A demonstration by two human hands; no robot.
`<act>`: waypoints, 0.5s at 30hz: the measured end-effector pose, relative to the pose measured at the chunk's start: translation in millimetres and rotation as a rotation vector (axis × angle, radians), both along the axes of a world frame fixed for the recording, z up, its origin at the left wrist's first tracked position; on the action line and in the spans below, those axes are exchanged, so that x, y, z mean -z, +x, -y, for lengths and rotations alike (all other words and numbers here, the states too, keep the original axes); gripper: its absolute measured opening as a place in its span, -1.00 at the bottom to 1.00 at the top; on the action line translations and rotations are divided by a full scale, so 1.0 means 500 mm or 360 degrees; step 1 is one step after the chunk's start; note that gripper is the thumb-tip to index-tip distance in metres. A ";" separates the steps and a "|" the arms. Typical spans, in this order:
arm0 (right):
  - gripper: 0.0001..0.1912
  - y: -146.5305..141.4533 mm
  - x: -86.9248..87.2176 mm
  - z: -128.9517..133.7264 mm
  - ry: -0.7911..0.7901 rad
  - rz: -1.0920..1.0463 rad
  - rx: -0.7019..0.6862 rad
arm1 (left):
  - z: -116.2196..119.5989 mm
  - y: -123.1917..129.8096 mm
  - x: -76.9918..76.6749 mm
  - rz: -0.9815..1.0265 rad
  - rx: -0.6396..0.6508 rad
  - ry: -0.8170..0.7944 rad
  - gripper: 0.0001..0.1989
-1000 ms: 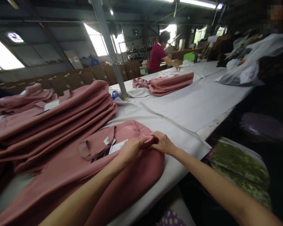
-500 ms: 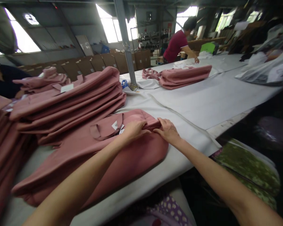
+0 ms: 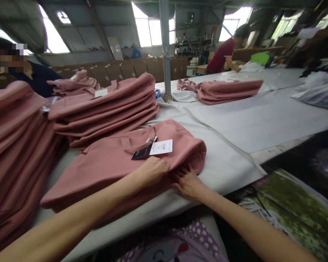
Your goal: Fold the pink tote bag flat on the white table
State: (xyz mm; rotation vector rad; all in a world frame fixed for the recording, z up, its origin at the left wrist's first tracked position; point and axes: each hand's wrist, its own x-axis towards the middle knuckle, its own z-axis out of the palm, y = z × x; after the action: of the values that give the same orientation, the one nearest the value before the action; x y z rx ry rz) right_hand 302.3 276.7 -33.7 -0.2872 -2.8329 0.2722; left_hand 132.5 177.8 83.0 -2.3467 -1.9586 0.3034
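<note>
A pink fabric bag [image 3: 106, 156] lies flat on the table near its front edge, with a handle loop on top. Beside the loop rest a white label [image 3: 164, 146] and a black tag [image 3: 141, 152]. My left hand [image 3: 154, 170] is closed on the bag's near edge, with the fingertips hidden in the fold. Just right of it, my right hand [image 3: 188, 182] has its fingers spread against the bag's front side, below the bunched right end.
Folded pink bags form a stack [image 3: 106, 112] behind and another pile [image 3: 13, 160] at left. A metal post [image 3: 165, 51] rises behind. More pink bags [image 3: 229, 90] lie farther back. Two people stand across the table. Camouflage fabric [image 3: 295, 207] lies below at right.
The view has turned left. Both hands have moved lower along the bag's front, and my right fingers have spread. The bag's near edge has shifted, and the label and black tag now show.
</note>
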 end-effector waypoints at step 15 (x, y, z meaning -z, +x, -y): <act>-0.37 0.018 0.024 -0.001 0.0238 0.0247 -0.0085 | 0.063 -0.027 0.072 0.0002 -0.0295 0.0446 -0.76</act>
State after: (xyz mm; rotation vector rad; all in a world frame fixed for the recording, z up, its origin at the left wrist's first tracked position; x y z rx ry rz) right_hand 311.2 277.3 -45.5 -0.2096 -2.9972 0.0500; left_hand 119.1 146.4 47.0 -2.0011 -2.0687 0.0325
